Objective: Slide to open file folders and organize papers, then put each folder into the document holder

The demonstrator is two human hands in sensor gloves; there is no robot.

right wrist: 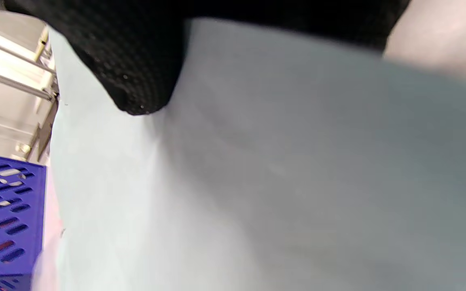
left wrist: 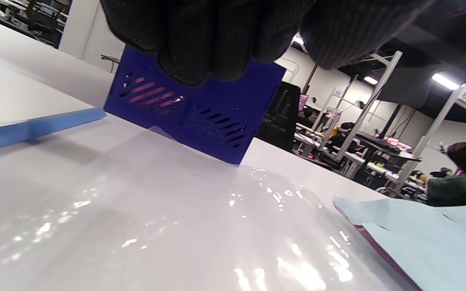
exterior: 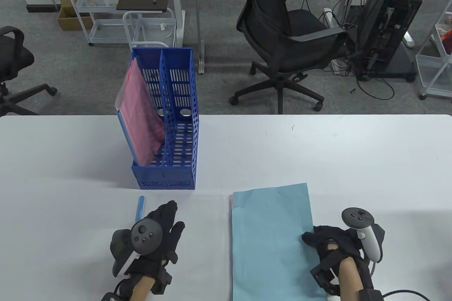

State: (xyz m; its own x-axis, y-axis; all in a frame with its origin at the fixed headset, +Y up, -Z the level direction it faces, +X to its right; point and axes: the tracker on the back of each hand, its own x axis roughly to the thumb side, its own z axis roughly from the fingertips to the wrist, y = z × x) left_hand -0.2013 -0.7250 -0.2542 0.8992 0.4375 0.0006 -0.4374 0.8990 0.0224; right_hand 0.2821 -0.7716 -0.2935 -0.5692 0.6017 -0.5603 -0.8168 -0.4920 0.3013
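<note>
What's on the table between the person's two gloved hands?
In the table view, between the left hand and right hand lie a clear plastic folder sheet and a light blue paper sheet.

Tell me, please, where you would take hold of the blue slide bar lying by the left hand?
Probably at its far end, pinched across its narrow width from above. The slide bar lies flat on the table, long and thin; the left hand covers its near end, and the far end pointing toward the holder is exposed.
</note>
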